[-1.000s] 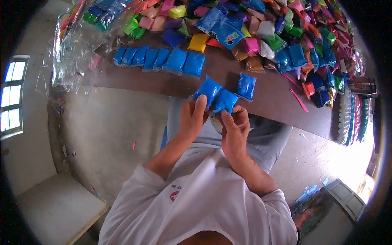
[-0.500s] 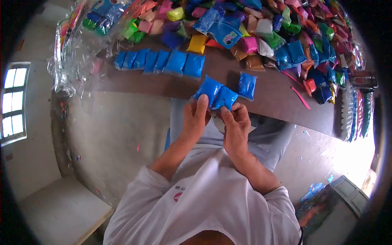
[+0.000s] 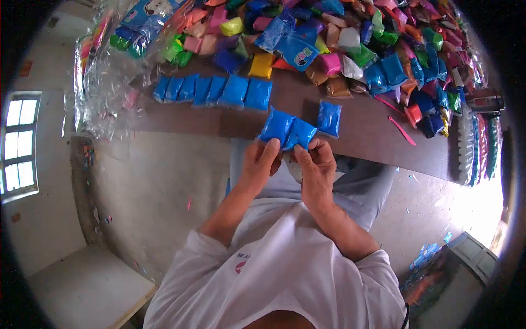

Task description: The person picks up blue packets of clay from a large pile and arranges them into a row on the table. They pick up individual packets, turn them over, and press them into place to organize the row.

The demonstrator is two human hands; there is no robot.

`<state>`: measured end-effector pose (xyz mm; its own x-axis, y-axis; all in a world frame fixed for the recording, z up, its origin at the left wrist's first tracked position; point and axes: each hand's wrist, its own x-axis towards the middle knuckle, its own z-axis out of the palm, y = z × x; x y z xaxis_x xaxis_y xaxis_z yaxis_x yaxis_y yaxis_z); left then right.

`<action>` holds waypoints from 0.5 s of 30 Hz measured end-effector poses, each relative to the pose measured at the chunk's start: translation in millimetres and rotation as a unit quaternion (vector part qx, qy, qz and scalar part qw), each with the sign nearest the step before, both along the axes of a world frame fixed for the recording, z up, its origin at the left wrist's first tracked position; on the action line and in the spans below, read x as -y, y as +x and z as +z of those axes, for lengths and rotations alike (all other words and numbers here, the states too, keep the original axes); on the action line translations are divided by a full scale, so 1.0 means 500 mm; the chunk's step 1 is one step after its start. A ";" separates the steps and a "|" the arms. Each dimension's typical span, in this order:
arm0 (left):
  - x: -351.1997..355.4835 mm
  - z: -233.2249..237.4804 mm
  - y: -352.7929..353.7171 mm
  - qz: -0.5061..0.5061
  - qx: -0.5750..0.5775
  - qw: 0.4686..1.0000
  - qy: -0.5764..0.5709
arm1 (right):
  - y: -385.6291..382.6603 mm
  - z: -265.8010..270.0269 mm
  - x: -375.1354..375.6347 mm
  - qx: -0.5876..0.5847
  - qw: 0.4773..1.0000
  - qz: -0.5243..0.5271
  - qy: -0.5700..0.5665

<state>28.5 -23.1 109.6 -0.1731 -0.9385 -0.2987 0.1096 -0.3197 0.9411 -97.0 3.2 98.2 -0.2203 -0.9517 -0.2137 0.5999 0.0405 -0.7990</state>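
Two small blue packets are held side by side just over the front edge of the dark table [image 3: 219,122]. My left hand [image 3: 262,162] pinches the left blue packet [image 3: 275,125] by its lower edge, thumb on top. The right blue packet [image 3: 300,133] is gripped at its bottom by my right hand [image 3: 316,163], thumb pressed on its face. The fingers beneath the packets are mostly hidden. A single blue packet [image 3: 329,118] lies on the table just beyond my right hand. Farther left, a row of blue packets [image 3: 234,91] lies side by side.
A large heap of many-coloured packets [image 3: 350,39] covers the back of the table. Clear plastic wrapping [image 3: 104,93] hangs at the left end. A pink plastic tool [image 3: 402,131] lies at the right, near stacked trays [image 3: 466,148] standing at the table's right end.
The view has shifted slightly. My left thumb sits a little lower on its packet; both hands keep their hold on the two blue packets.
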 end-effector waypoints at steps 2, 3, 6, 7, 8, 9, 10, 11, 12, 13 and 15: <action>0.001 0.005 0.001 -0.004 -0.006 1.000 0.005 | -0.001 0.003 0.003 -0.006 1.000 0.000 -0.001; 0.002 0.007 0.002 -0.007 -0.012 1.000 0.012 | -0.001 0.008 0.003 0.012 1.000 0.006 0.012; -0.001 -0.004 0.006 -0.004 -0.042 0.998 0.037 | 0.001 0.015 0.002 0.020 0.999 0.012 0.023; -0.001 -0.006 0.007 -0.010 -0.050 0.998 0.033 | 0.000 0.017 0.002 0.011 1.000 0.011 0.025; -0.002 -0.008 0.009 -0.001 -0.038 0.998 0.043 | -0.001 0.019 0.003 0.002 1.000 0.005 0.021; -0.004 -0.009 0.009 0.008 -0.025 0.998 0.054 | 0.000 0.021 0.002 0.000 1.000 0.005 0.021; -0.003 -0.009 0.009 0.002 -0.032 0.998 0.050 | 0.001 0.020 0.003 0.000 1.000 0.006 0.022; -0.002 -0.008 0.009 0.002 -0.038 0.998 0.050 | 0.001 0.008 0.005 0.016 1.000 0.013 0.016; -0.002 -0.007 0.010 0.004 -0.042 0.998 0.051 | 0.000 0.007 0.005 0.011 1.000 0.009 0.013; -0.002 -0.007 0.011 0.000 -0.046 0.998 0.048 | -0.002 0.006 0.006 0.000 1.000 0.015 0.020; -0.002 -0.010 0.012 -0.003 -0.037 0.998 0.046 | 0.005 0.004 0.010 0.004 1.000 -0.007 0.021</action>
<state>34.7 -21.9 104.5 -0.2039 -0.9066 -0.3695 0.1755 -0.4051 0.8972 -94.6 -2.0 100.1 -0.2306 -0.9391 -0.2548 0.6077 0.0655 -0.7915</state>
